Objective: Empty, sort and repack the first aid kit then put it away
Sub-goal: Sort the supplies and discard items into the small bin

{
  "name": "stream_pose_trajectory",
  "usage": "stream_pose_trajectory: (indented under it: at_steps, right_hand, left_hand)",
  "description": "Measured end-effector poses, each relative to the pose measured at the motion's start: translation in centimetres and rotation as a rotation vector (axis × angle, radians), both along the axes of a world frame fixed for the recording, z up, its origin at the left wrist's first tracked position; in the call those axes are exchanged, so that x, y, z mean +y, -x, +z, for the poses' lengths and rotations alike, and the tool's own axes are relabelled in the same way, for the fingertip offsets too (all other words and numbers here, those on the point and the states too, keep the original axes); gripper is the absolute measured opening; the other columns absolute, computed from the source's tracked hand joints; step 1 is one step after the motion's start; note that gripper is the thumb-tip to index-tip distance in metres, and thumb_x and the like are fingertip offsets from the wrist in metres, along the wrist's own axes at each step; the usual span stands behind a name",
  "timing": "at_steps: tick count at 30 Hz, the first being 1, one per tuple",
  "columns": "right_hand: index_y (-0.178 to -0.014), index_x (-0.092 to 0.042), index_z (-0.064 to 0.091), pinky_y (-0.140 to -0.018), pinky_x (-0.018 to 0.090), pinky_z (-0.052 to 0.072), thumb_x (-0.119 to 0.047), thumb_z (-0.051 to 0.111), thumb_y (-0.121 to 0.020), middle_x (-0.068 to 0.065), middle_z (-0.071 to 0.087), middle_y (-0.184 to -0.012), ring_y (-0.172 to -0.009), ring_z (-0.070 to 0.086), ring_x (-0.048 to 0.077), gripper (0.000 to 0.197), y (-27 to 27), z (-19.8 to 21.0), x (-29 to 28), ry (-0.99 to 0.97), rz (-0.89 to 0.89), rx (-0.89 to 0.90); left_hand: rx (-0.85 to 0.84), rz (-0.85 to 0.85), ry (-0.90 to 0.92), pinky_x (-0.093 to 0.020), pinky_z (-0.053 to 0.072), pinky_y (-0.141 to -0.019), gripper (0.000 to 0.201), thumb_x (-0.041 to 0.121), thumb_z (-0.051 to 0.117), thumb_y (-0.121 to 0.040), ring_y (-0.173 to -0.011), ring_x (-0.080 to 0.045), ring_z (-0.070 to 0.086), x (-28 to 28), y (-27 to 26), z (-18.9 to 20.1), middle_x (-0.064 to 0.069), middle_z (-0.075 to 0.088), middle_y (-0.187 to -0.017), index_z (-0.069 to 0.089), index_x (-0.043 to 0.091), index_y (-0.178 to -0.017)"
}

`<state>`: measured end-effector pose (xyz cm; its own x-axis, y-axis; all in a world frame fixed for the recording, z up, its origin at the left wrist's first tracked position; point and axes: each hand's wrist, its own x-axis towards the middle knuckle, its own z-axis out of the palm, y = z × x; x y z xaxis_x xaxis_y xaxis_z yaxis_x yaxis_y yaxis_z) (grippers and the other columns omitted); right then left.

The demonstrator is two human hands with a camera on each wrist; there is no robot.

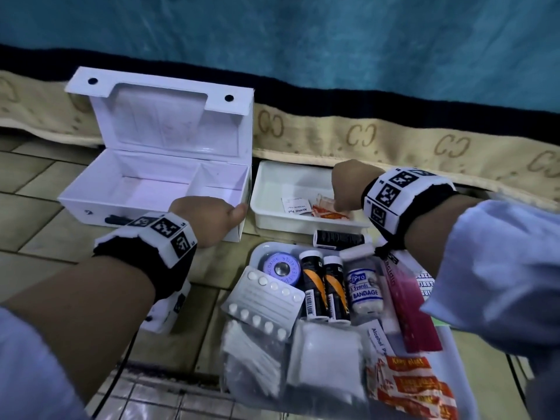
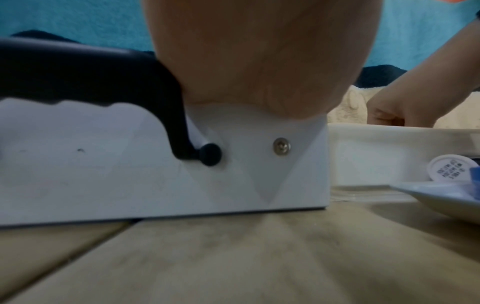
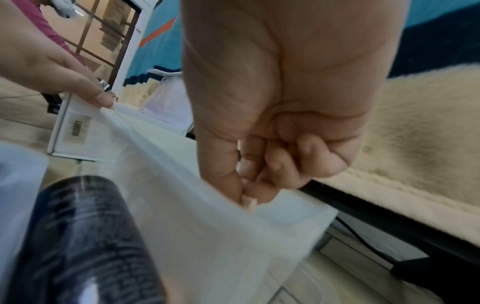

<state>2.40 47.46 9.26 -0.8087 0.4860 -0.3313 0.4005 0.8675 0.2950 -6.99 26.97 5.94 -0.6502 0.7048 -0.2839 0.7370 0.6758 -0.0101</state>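
Note:
The white first aid box (image 1: 151, 189) stands open and empty on the tiled floor, its lid up. My left hand (image 1: 212, 218) grips its front wall near the right corner, beside the black handle (image 2: 78, 72). To the right, a small white tray (image 1: 272, 183) holds an alcohol pad (image 1: 295, 206) and orange sachets (image 1: 325, 212). My right hand (image 1: 342, 189) hangs over this tray with its fingertips (image 3: 249, 201) curled together; nothing shows between them. Nearer me, a clear dish (image 1: 266, 248) carries a tape roll (image 1: 281, 268), two tubes (image 1: 313, 286), a bandage (image 1: 365, 286) and a blister pack (image 1: 263, 301).
A black bottle (image 1: 338, 239) lies between tray and dish. Gauze (image 1: 325, 353), a swab bag (image 1: 251, 359), a pink carton (image 1: 412, 310) and orange plasters (image 1: 409, 386) fill the dish's near end. A beige blanket edge (image 1: 363, 134) borders the far side.

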Motion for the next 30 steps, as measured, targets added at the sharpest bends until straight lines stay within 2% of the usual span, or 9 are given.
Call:
stream_pose_trajectory:
  at_steps: [4,8,11,14,17,21,26,28,30]
  right_hand:
    - [-0.056,-0.008,0.043,-0.036,0.018,0.028,-0.011,0.052,-0.090,0.003,0.037,-0.056,-0.048,0.032,0.014,0.036,-0.3,0.9,0.5,0.016,-0.052,0.084]
    - [-0.089,-0.001,0.070,-0.057,0.025,0.040,-0.019,0.063,-0.082,0.012,0.068,-0.088,-0.071,0.054,0.022,0.021,-2.0,2.8,0.9,0.091,-0.066,0.261]
    - [-0.081,-0.010,0.071,-0.054,0.023,0.040,-0.020,0.070,-0.073,0.004,0.066,-0.073,-0.065,0.055,0.018,0.012,-5.1,5.9,0.3,0.204,-0.066,0.429]
    - [-0.075,-0.025,0.071,-0.053,0.018,0.042,-0.022,0.074,-0.072,-0.008,0.068,-0.068,-0.060,0.057,0.008,0.006,-10.1,9.0,-1.2,0.292,0.015,0.476]
    - [-0.071,-0.033,0.071,-0.048,0.005,0.038,-0.025,0.073,-0.072,-0.021,0.062,-0.053,-0.056,0.057,-0.007,0.008,-16.0,10.0,-3.4,0.399,0.042,0.436]
    - [-0.073,-0.038,0.069,-0.045,0.017,0.040,-0.045,0.066,-0.070,-0.020,0.061,-0.064,-0.062,0.057,0.004,0.008,-21.2,7.5,-5.3,0.352,0.062,0.390]
    - [-0.063,-0.032,0.062,-0.040,0.015,0.036,-0.034,0.060,-0.063,-0.017,0.054,-0.059,-0.046,0.043,-0.005,0.003,-24.2,2.4,-6.9,0.253,0.070,0.406]
    - [-0.061,-0.027,0.061,-0.038,0.023,0.044,-0.029,0.063,-0.063,-0.012,0.056,-0.059,-0.049,0.055,0.008,0.003,-24.8,0.7,-7.6,0.172,0.157,0.398]
    - [-0.059,-0.025,0.057,-0.039,0.024,0.046,-0.022,0.074,-0.052,-0.009,0.056,-0.060,-0.051,0.059,0.015,0.018,-25.1,-0.5,-8.5,0.155,0.180,0.334]
  left_hand:
    - [-0.008,0.004,-0.014,-0.039,0.049,-0.083,0.042,0.039,0.015,-0.100,-0.090,-0.027,0.059,0.0,-0.2,0.1,-0.010,0.063,-0.094,0.025,0.030,-0.061]
    - [-0.002,-0.020,-0.017,-0.042,0.050,-0.086,0.040,0.040,0.017,-0.100,-0.091,-0.027,0.059,-0.3,-0.4,0.2,-0.011,0.063,-0.096,0.025,0.033,-0.061]
    - [-0.007,-0.025,-0.016,-0.043,0.048,-0.087,0.039,0.041,0.016,-0.100,-0.093,-0.028,0.059,-0.3,-0.5,0.1,-0.010,0.063,-0.099,0.028,0.033,-0.063]
    - [-0.027,-0.004,0.013,-0.038,0.045,-0.083,0.043,0.047,0.012,-0.098,-0.096,-0.028,0.058,-0.2,0.0,-0.2,-0.011,0.064,-0.104,0.047,0.031,-0.079]
    - [-0.038,0.050,-0.007,-0.033,0.039,-0.079,0.072,0.055,0.007,-0.093,-0.094,-0.028,0.058,0.0,0.6,-0.6,-0.013,0.065,-0.103,0.063,0.011,-0.099]
    - [-0.040,0.049,-0.017,-0.036,0.040,-0.086,0.067,0.055,0.008,-0.094,-0.093,-0.028,0.056,0.2,0.6,-0.9,-0.011,0.063,-0.099,0.059,0.011,-0.093]
    - [-0.044,0.099,-0.036,-0.035,0.035,-0.085,0.075,0.059,0.008,-0.091,-0.096,-0.027,0.053,0.1,0.8,-1.1,-0.012,0.062,-0.108,0.065,0.010,-0.103]
    - [-0.042,0.113,-0.035,-0.035,0.034,-0.086,0.074,0.057,0.009,-0.092,-0.098,-0.026,0.052,0.2,0.7,-1.1,-0.013,0.062,-0.113,0.064,0.009,-0.105]
    - [-0.045,0.125,-0.034,-0.035,0.034,-0.089,0.073,0.057,0.011,-0.093,-0.094,-0.024,0.049,0.4,0.6,-0.9,-0.013,0.061,-0.115,0.064,0.009,-0.107]
